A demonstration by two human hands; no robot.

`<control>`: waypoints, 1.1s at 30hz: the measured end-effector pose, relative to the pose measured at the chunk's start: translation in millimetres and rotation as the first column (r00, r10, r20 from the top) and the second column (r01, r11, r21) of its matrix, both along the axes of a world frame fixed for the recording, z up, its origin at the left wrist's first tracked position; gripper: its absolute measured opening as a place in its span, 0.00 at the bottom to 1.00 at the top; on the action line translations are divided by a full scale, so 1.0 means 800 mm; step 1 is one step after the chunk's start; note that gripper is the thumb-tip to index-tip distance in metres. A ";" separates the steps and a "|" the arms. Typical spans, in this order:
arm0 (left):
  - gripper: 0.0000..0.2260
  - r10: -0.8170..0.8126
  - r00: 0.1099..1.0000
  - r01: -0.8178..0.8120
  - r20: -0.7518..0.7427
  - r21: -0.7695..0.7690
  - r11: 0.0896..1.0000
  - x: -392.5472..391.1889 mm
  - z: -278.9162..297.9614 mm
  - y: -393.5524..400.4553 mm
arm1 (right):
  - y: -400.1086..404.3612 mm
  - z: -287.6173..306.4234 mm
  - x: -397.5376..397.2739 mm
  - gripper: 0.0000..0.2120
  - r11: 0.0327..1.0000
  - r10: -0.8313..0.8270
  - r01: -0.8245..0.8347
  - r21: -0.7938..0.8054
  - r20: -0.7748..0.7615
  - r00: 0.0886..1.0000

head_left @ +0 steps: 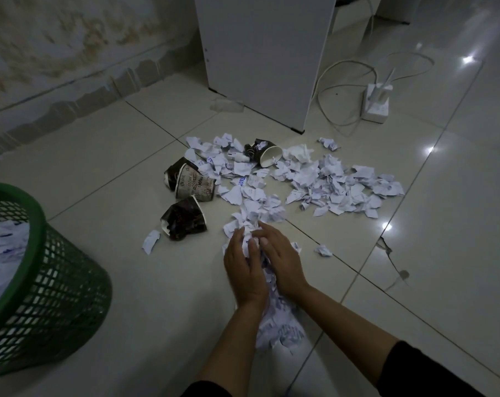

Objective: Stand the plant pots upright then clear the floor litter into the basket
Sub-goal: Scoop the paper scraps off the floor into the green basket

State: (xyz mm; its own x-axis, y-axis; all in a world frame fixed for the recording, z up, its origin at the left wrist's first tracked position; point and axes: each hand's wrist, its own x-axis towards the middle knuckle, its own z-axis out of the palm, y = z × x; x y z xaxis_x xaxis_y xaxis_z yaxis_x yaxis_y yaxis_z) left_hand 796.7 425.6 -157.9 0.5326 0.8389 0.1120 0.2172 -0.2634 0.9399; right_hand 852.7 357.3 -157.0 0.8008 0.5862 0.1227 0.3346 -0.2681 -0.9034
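Both hands, left hand (244, 270) and right hand (280, 259), cup the paper scraps (271, 316); your grip is closed around light, loose, crushable litter, so scoop from beneath.

Little can be read from here. Beyond my grip and off to its left, a crushed paper cup (195, 183) lying on its side carries cursive lettering over its pale wall; one word looks like "coffee", the rest is too blurred to make out. Just past my grip, the torn paper scraps (323, 179) bear blue handwriting and stamped marks, none of them legible. The darker cups show patterns only, no words I can read.
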 end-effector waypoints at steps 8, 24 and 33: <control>0.22 0.158 0.985 -0.146 0.066 -0.158 0.977 0.004 0.006 -0.003 | 0.015 0.012 -0.031 0.19 0.972 -0.078 0.109 0.210 -0.152 0.985; 0.24 0.238 0.971 -0.208 -0.007 -0.513 0.833 0.004 0.054 -0.007 | 0.027 0.053 -0.031 0.26 0.954 -0.175 0.224 0.198 -0.240 0.955; 0.21 0.174 0.973 -0.090 0.151 -0.445 0.891 -0.007 0.136 -0.006 | 0.056 0.123 -0.027 0.29 0.922 -0.298 0.358 0.144 -0.324 0.898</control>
